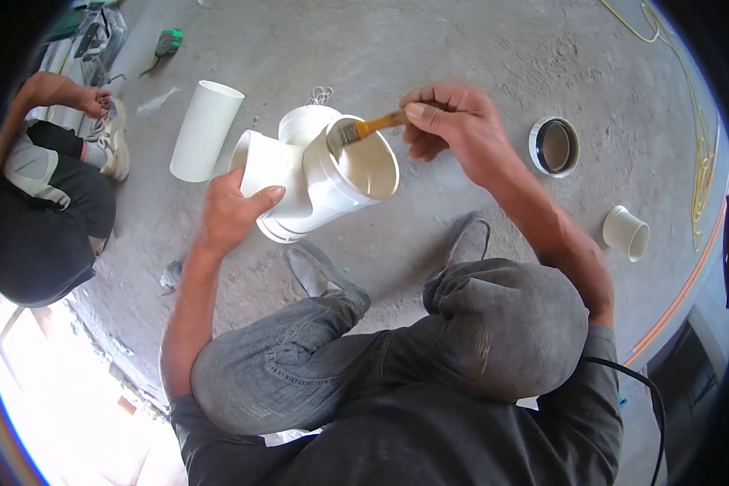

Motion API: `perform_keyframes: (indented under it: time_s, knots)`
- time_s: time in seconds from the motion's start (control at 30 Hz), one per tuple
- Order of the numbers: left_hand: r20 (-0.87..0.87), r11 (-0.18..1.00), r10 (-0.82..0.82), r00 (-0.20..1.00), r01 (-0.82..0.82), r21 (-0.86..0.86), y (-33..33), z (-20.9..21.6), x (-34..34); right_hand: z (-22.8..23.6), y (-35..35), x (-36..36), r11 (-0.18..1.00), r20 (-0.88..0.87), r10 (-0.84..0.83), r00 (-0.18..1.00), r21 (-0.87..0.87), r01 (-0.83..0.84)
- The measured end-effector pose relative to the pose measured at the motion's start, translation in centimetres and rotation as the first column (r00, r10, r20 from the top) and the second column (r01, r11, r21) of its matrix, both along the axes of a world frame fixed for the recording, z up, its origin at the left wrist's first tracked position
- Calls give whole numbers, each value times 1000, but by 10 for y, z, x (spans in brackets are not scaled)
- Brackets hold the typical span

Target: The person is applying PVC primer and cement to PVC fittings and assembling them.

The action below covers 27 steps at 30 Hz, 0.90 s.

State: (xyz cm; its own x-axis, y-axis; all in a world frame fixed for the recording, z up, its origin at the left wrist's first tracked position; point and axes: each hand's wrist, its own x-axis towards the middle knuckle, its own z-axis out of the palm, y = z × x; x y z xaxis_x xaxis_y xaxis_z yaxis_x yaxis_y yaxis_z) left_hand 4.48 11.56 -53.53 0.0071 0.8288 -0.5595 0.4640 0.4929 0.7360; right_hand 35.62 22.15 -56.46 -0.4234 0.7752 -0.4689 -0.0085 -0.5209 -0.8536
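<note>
My left hand [233, 209] grips a white pipe fitting [317, 180]; my right hand [454, 121] pinches a brush [373, 125] that seemingly touches the fitting's inside.

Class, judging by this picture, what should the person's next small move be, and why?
Probably to draw the brush along the inner wall of the white pipe fitting's open mouth: the right hand holds its handle, the bristles are at that mouth's rim, and the left hand grips the fitting near another opening.
</note>
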Motion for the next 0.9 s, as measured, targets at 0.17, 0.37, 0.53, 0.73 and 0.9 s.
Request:
perform_keyframes:
  time_s: [0.17, 0.37, 0.53, 0.73, 0.9]
  knots:
    - [-21, 1000, 2, 1000, -2, -18, 1, -3, 3, 16, -8, 12, 936, 223, 352, 909, -56, -349]
    - [-66, 995, -91, 994, 88, -38, 4, -6, 16, 17, 9, 42, 874, 462, 461, 758, -89, -477]
    - [-230, 937, -348, 909, 330, -114, -1, -4, 36, 30, 18, 80, 972, 546, 144, 826, 77, -221]
    - [-206, 735, -668, 715, 678, -30, -32, -32, 79, 36, 3, 116, 972, 669, -46, 742, 201, -120]
    - [-178, 751, -657, 733, 658, -63, -35, -32, 83, 21, -9, 124, 936, 687, -131, 715, 323, -139]
